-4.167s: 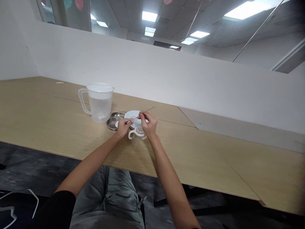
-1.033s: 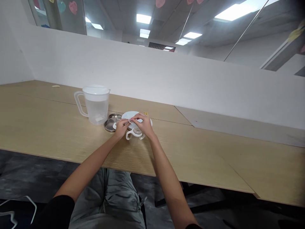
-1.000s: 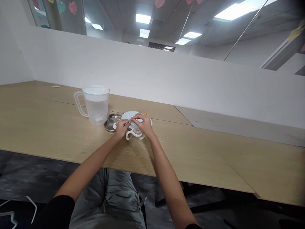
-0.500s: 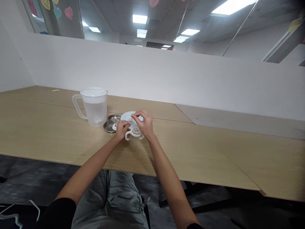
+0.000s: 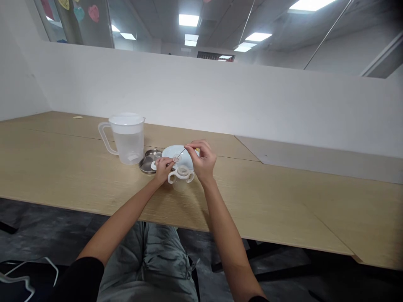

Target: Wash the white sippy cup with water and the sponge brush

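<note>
My left hand (image 5: pixel 163 168) pinches a small clear round piece (image 5: pixel 176 157), which looks like a silicone bottle nipple, over the white plate (image 5: pixel 188 162). My right hand (image 5: pixel 203 161) is closed on a thin wire brush (image 5: pixel 181 152), held at a slant with its lower end at the clear piece; its bristles are too small to make out. Just below the hands stands a clear baby bottle (image 5: pixel 180 183) with two white handles and an uncovered mouth. A white ring-like part (image 5: pixel 153 165) sits by my left fingers, at the edge of a steel tray (image 5: pixel 145 164).
A translucent pitcher (image 5: pixel 128 142) of water stands left of the tray. Something yellow (image 5: pixel 197 149) shows behind my right hand. A small pale piece (image 5: pixel 77 117) lies at the far left of the wooden table (image 5: pixel 267 201). A white wall backs the table.
Both hands were close together at the clear piece a second ago. My right hand has since drawn up and to the right with the brush, exposing its thin shaft. My left hand keeps its grip.
</note>
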Tool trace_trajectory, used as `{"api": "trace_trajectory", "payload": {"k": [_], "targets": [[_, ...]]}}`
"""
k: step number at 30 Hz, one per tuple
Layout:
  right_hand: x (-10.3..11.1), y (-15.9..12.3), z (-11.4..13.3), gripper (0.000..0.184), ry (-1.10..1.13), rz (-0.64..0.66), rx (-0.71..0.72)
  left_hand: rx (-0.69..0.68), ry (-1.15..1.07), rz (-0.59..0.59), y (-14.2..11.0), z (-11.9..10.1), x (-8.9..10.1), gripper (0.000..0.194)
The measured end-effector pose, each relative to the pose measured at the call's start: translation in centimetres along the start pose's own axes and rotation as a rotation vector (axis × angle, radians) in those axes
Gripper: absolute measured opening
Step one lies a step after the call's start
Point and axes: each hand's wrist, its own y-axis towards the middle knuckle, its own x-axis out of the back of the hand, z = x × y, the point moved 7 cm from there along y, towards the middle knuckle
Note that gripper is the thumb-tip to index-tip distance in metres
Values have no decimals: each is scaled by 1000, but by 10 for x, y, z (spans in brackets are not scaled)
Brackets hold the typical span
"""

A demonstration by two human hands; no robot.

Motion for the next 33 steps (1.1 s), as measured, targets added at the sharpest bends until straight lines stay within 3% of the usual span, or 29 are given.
{"api": "trace_trajectory", "payload": {"k": [8,13,23,29,33], "targets": [[2,0,5,18,-7,-22,26,13,-9,10,1,3,-3,23],[15,3,9,22,55,-136,10,21,47,3,-1,4,-5,15],[24,3,18,19,-30,-181,99,33,118,44,-4,1,-6,19],[37,0,6,22,-44,-378,17,50,142,51,-4,0,-5,19],[46,-5,-25,27,1,-569,-127,33,134,56,-2,-1,-4,19]]}}
